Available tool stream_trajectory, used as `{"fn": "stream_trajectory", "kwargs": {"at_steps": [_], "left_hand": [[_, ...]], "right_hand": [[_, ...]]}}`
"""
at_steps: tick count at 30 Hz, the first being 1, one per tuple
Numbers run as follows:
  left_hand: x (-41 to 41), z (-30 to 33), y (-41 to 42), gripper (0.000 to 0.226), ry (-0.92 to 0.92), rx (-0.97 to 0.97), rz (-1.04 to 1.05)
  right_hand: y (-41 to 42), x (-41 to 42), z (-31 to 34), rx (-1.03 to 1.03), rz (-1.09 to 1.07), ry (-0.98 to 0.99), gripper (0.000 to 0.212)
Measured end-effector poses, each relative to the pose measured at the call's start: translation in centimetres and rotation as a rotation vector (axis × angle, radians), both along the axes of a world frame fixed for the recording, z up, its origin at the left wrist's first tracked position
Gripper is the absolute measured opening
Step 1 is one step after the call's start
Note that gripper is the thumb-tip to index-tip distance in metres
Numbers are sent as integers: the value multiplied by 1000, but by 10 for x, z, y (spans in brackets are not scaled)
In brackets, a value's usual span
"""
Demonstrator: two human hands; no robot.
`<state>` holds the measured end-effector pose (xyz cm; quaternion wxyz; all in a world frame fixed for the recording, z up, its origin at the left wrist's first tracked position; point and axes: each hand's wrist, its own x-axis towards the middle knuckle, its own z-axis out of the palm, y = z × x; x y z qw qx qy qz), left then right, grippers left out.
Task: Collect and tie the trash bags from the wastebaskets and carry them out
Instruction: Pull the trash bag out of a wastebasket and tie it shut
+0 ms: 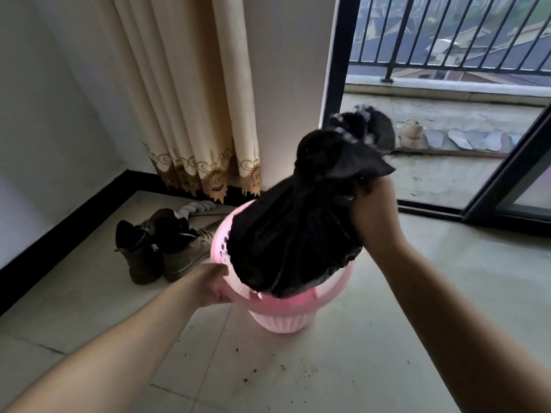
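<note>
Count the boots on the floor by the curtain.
2. Both boots stand side by side left of the pink wastebasket, below the curtain: one dark boot farther left, one tan boot nearer the basket. None seems hidden.

We see a cream pleated curtain with a gold embroidered hem [190, 93] hanging down the white wall, hem just above the black skirting board [74, 222]. Pair of dark brown lace-up ankle boots [161, 248] on the pale tiled floor [328, 368] below it, side by side, touching. White crumpled cloth [196, 206] lies just behind the boots, near the skirting. Dark crumbs [268, 369] scattered on the tiles in front. Black-framed sliding glass door [512, 186] stands open at right. Beyond it, a concrete balcony floor with a black metal railing [447, 34], a tan shoe [411, 133] and pale flat insoles [474, 140] in a row.
</note>
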<state>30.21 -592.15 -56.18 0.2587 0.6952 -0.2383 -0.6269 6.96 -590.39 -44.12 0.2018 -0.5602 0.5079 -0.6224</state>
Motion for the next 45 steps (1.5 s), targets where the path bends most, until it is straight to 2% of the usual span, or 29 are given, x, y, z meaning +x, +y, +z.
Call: {"fn": "stream_trajectory", "kwargs": {"at_steps": [3,6,8,11,14,16,19,22,24,27,29,31,36,38,40,42,43,45], "left_hand": [[-18,-6,-14,36,17,-36,161],[-33,-19,-27,32,137,-130,218],[-45,-25,-32,46,197,-166,283],[-68,-21,-34,46,287,-161,385],[-78,-24,-34,47,275,-168,360],[-75,-27,-32,50,260,-140,347],[-72,-26,-28,59,253,-58,205],[-88,-3,-9,69,285,74,-188],[-105,21,7,67,291,66,-451],[-128,46,25,47,152,-127,-677],[-136,44,31,25,3,-321,-706],[-138,37,30,5,-52,-522,-589],[-125,45,9,9,-35,-690,-114],[-119,57,2,15,-13,-751,-16],[-114,71,-3,21,22,-808,50],[-109,87,-6,21,-47,-881,38],[-108,94,-7,18,-128,-932,-19],[-106,110,-4,6,-359,-1026,-255]], "right_hand": [[11,-23,26,-137,-42,-57,50],[23,-42,40,-174,-82,-59,62],[29,-52,40,-178,-132,-36,57],[38,-64,32,-130,-191,59,37],[46,-67,5,42,-187,186,17],[50,-67,-23,168,-148,222,16],[55,-67,-73,396,-95,282,16],[59,-64,-113,600,-81,334,19],[59,-60,-126,675,-63,343,19],[53,-53,-126,733,-20,338,18],[50,-52,-122,764,74,316,21],[52,-55,-113,776,184,314,25],[54,-78,-85,802,185,210,21],[48,-88,-70,845,151,308,22],[41,-95,-51,875,70,564,28],[36,-100,-31,786,-100,754,27],[36,-100,-20,700,-185,772,26],[39,-97,-3,433,-243,645,20]]}}
